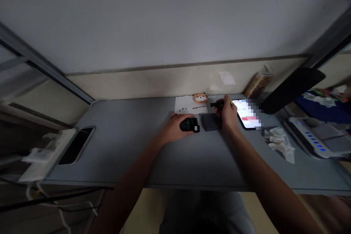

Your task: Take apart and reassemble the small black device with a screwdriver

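My left hand (178, 127) is closed around the sides of a small black device (189, 124), which shows a bit of green, perhaps a circuit board, and a small white label. In my right hand (228, 114) is a screwdriver (217, 104) with a black handle and some yellow at its end. Its thin shaft points left over a white sheet of paper (179, 103). Several tiny dark pieces, like screws (182, 109), lie on that paper. A dark grey flat box (210, 122) sits just below the screwdriver, partly covered by my right hand.
An orange-and-white animal-face item (200, 97) stands at the paper's back edge. Right of my hand lies a lit phone (244, 113); beyond are crumpled tissue (279, 142), a drink carton (259, 83), a black cylinder (294, 89) and a power strip (315, 137). Another phone (76, 145) lies far left.
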A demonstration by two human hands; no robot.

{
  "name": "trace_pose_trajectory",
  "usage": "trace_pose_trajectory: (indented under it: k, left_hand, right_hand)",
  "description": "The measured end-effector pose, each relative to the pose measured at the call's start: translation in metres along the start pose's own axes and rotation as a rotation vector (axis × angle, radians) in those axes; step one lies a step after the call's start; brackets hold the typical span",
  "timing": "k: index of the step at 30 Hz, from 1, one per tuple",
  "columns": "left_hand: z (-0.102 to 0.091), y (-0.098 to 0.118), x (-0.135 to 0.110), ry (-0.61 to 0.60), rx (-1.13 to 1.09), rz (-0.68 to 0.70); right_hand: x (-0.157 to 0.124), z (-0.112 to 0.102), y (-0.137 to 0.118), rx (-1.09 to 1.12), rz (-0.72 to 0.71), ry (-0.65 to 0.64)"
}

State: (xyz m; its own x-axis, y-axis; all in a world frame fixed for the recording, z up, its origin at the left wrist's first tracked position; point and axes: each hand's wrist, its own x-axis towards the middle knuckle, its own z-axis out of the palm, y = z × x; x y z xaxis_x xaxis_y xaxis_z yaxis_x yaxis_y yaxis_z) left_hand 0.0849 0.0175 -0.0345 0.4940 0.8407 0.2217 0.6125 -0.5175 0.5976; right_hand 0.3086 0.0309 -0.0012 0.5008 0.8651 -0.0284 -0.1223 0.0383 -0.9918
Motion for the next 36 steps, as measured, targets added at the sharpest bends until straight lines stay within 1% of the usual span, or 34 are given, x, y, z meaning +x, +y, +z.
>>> trace_pose_trajectory:
  k: [3,9,14,16,20,22,27,32,36]
  left_hand:
    - [0.0,0.001,0.001,-0.01,0.003,-0.017]
    - [0.0,0.005,0.003,-0.025,-0.011,-0.043]
    - [-0.001,0.009,0.001,-0.025,-0.041,-0.103]
    - [0.001,0.009,0.0,0.007,-0.041,-0.079]
    - [0.007,0.003,0.002,0.161,-0.032,0.001]
    - [0.009,-0.001,0.004,0.208,-0.02,0.032]
    - [0.007,-0.006,0.006,0.224,0.033,0.088]
    - [0.003,-0.001,0.003,0.223,0.071,0.117]
    - [0.002,0.001,0.003,0.22,0.062,0.113]
  right_hand:
    - [-0.001,0.001,-0.001,0.002,0.015,0.008]
    - [-0.005,0.002,-0.004,-0.008,-0.014,0.011]
    - [-0.01,0.002,-0.011,-0.042,-0.023,0.035]
    - [-0.013,0.002,-0.013,-0.059,-0.043,0.019]
    - [-0.018,0.004,-0.015,-0.092,-0.076,-0.015]
    - [-0.02,0.005,-0.017,-0.112,-0.065,-0.016]
    - [-0.021,0.007,-0.019,-0.153,-0.043,-0.028]
    - [-0.021,0.006,-0.017,-0.161,-0.047,-0.028]
    - [-0.022,0.007,-0.015,-0.159,-0.053,-0.035]
